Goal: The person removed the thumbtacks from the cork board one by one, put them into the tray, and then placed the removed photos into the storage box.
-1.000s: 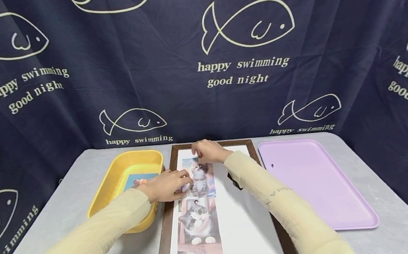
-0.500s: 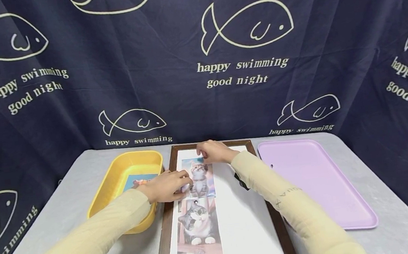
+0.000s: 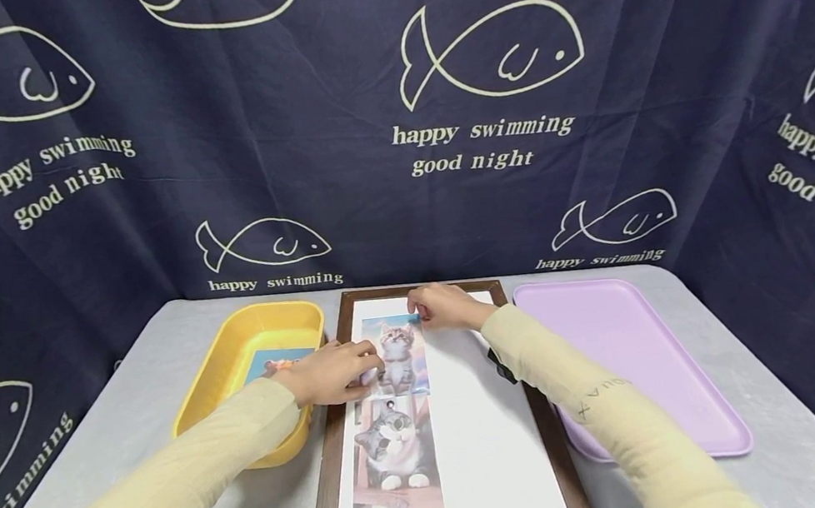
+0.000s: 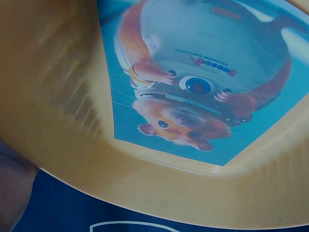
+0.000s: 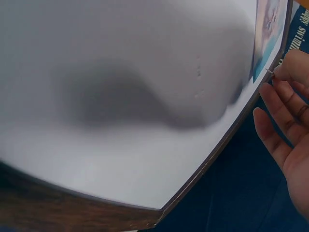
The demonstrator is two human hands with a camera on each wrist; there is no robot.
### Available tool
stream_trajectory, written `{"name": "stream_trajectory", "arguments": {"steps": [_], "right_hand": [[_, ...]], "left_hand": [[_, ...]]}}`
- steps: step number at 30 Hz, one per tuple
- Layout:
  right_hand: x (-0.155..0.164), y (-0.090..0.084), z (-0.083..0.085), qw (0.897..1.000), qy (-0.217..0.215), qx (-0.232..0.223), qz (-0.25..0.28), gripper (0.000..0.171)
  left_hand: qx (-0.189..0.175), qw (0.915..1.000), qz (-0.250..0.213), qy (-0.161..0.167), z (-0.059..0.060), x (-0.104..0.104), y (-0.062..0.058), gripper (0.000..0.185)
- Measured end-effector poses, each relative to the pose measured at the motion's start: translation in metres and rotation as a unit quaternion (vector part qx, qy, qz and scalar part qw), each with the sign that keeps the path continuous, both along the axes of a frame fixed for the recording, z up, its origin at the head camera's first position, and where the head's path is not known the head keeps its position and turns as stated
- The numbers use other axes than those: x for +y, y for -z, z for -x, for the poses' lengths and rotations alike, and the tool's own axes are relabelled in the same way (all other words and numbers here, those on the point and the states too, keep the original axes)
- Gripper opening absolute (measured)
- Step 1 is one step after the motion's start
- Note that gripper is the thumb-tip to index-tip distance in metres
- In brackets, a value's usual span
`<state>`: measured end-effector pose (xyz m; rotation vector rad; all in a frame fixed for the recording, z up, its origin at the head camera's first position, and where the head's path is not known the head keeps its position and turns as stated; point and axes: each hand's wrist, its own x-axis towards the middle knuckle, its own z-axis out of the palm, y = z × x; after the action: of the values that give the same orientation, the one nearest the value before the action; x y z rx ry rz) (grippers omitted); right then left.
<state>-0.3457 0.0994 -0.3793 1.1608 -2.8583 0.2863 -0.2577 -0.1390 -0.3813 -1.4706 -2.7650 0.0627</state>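
Note:
A dark wooden frame (image 3: 325,481) with a white board (image 3: 489,437) lies flat in the middle of the table. Two cat photos sit in a column on its left side: a kitten photo (image 3: 399,360) above a grey cat photo (image 3: 394,455). My left hand (image 3: 334,371) rests on the kitten photo's left edge with its fingers lying over the paper. At that photo's top right corner my right hand (image 3: 443,304) pinches a small metal pin (image 5: 268,71) between thumb and fingertips (image 5: 289,67), its point at the photo's corner.
Left of the frame stands a yellow tub (image 3: 207,390) with a hamster picture (image 4: 193,96) lying in it. A flat purple tray (image 3: 639,362) lies right of the frame. A dark blue fish-print curtain (image 3: 392,121) hangs behind the grey table (image 3: 133,428).
My right hand has slid to the right along the kitten photo's top edge, from near its middle to its right corner. The left hand has stayed put.

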Motion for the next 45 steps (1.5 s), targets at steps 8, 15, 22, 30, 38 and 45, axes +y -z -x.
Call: {"name": "stream_trajectory", "arguments": {"steps": [8,15,22,30,38,45], "right_hand": [[0.018,0.000,-0.004,1.000,0.009,-0.007,0.000,0.024],[0.036,0.002,-0.004,0.999,0.017,-0.011,0.028,0.025],[0.055,0.004,0.000,0.998,0.030,-0.014,0.056,0.025],[0.079,0.004,0.002,0.996,0.027,-0.011,0.081,0.024],[0.104,0.002,-0.001,0.993,0.064,-0.022,0.093,0.023],[0.129,0.002,-0.004,0.989,0.099,-0.024,0.104,0.025]], "left_hand": [[0.009,0.9999,0.000,0.006,0.001,0.000,0.002,0.032],[0.003,1.0000,0.002,0.005,0.000,0.000,0.001,0.033],[-0.002,1.0000,0.003,0.001,0.001,0.000,0.002,0.034],[-0.002,1.0000,0.000,0.001,0.000,-0.001,0.001,0.034],[-0.005,1.0000,0.000,0.002,-0.001,-0.002,-0.001,0.034],[-0.004,1.0000,-0.004,0.003,-0.001,-0.002,-0.002,0.033]]}}
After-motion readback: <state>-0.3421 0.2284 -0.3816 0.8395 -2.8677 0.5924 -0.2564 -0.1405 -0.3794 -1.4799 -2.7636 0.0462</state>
